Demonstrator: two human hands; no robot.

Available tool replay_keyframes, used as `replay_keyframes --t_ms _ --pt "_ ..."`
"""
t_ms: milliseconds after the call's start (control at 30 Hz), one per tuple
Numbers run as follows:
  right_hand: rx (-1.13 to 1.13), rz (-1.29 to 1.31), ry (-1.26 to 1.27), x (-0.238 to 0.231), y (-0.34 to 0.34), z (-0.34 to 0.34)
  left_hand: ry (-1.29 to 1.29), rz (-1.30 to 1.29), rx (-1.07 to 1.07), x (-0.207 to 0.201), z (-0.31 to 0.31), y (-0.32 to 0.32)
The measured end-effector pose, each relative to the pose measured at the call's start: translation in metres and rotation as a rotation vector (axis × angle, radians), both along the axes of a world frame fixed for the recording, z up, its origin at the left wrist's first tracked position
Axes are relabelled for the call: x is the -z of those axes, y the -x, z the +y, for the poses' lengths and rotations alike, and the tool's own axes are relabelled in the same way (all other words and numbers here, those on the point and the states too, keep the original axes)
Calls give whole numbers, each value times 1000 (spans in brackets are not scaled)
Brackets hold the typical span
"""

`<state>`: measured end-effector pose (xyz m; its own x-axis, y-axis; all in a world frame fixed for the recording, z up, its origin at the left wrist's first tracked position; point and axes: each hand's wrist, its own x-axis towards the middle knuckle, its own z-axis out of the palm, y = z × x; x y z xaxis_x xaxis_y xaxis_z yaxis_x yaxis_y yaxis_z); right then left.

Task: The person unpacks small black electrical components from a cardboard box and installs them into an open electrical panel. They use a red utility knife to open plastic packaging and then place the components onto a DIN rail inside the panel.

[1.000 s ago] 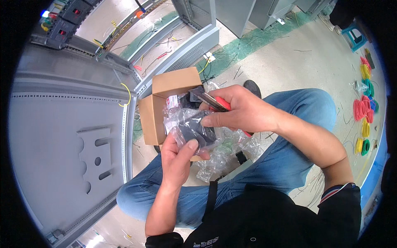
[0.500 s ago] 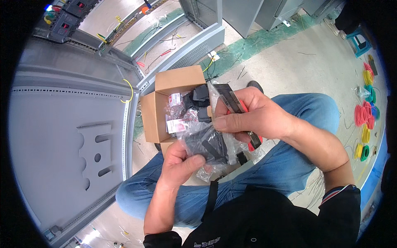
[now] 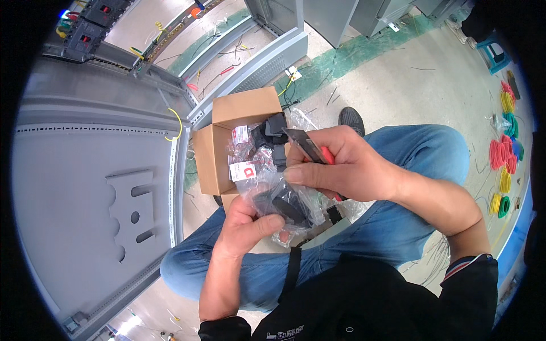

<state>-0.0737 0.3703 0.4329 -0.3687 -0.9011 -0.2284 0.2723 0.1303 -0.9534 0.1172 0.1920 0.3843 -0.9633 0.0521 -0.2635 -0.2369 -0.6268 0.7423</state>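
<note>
In front of my lap, a clear plastic bag [image 3: 288,206] with black parts inside is pinched between the thumb and fingers of my left hand [image 3: 248,226]. My right hand [image 3: 352,165] grips a red and black utility knife [image 3: 310,149], blade end pointing up and left, while its thumb and fingertips also pinch the bag's upper edge. Just beyond the bag stands an open cardboard box [image 3: 215,162]. It holds black plastic parts [image 3: 275,126] and clear bags with white and red labels [image 3: 243,170].
A grey metal cabinet frame [image 3: 175,187] rises on the left, with a cut-out plate [image 3: 133,210] against its panel. Coils of red wire [image 3: 500,153] and other colours lie at far right. Red-handled pliers [image 3: 226,70] lie inside the frame. Wire scraps dot the floor.
My right hand has shifted slightly down, and the knife has tilted further to the left. The bag's upper part looks more stretched and its black contents sit lower.
</note>
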Motion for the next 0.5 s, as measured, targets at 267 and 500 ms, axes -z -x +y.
replay_keyframes --t_ms 267,500 --pt "27 347 90 30 -16 -5 875 85 183 -37 -12 6" --pt "51 406 -25 35 -19 -1 451 -197 -294 11 13 16"
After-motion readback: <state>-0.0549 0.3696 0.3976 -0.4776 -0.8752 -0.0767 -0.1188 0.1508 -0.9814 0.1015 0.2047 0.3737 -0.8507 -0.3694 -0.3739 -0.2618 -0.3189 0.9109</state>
